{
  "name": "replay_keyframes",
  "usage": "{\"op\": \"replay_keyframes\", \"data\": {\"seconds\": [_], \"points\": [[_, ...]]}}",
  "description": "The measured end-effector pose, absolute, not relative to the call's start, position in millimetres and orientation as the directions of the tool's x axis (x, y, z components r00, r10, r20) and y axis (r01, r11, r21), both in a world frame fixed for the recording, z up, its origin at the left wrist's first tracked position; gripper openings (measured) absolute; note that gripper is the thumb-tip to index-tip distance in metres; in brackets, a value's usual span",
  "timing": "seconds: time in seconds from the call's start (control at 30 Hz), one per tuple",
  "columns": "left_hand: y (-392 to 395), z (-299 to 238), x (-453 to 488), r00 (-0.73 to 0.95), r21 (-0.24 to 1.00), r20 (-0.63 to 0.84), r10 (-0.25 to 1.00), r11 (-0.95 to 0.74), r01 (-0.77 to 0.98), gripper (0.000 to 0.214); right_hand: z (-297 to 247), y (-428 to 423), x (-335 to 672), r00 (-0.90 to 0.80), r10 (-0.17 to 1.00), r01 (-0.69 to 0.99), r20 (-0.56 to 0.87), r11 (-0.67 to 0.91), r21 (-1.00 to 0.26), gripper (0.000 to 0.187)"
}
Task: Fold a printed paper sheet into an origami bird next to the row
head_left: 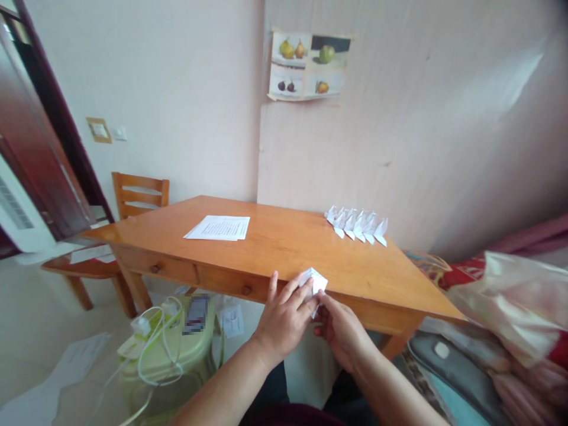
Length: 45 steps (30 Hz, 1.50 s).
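A wooden table carries a printed sheet and a row of folded paper pieces near the wall.

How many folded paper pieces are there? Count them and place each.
About 7. Six or so stand in an overlapping row at the table's far right edge, so the count is unsure; one more piece is held by left hand and right hand.

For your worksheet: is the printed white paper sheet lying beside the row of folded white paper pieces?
No, the printed white paper sheet lies far from them.
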<state>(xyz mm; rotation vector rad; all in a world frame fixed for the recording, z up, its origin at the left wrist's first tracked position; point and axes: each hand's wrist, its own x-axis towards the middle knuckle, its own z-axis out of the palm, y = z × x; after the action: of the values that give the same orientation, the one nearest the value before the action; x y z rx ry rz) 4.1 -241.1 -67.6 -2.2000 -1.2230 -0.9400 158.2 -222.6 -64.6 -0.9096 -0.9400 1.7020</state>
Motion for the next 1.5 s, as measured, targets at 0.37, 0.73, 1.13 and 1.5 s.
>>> {"op": "replay_keyframes", "data": {"seconds": [0.37,0.73,1.13,1.5], "points": [[-277.4,-57.1,-7.6,0.399,-0.124,0.823,0.403,-0.559,0.82,0.045,-55.8,-244.5,149.2,-0.285,0.948,-0.42,-0.14,-0.255,-0.871,0.037],[-294.3,-62.4,-18.8,0.005,0.483,0.804,0.594,-0.659,0.576,0.052,-45.0,-247.4,147.9,-0.246,0.962,-0.389,0.121,0.016,-0.921,0.029],[-286.5,-25.4,-8.1,-0.035,0.855,0.027,0.999,-0.042,-0.517,0.032,-33.4,-253.7,128.5,-0.542,0.811,-0.284,0.219,0.068,-0.956,0.037],[-283.6,-29.1,-9.5,-0.145,0.855,0.048,0.988,-0.116,-0.505,0.038,-38.1,-254.8,123.0,-0.532,0.829,-0.262,0.171,0.031,-0.965,0.035]]}}
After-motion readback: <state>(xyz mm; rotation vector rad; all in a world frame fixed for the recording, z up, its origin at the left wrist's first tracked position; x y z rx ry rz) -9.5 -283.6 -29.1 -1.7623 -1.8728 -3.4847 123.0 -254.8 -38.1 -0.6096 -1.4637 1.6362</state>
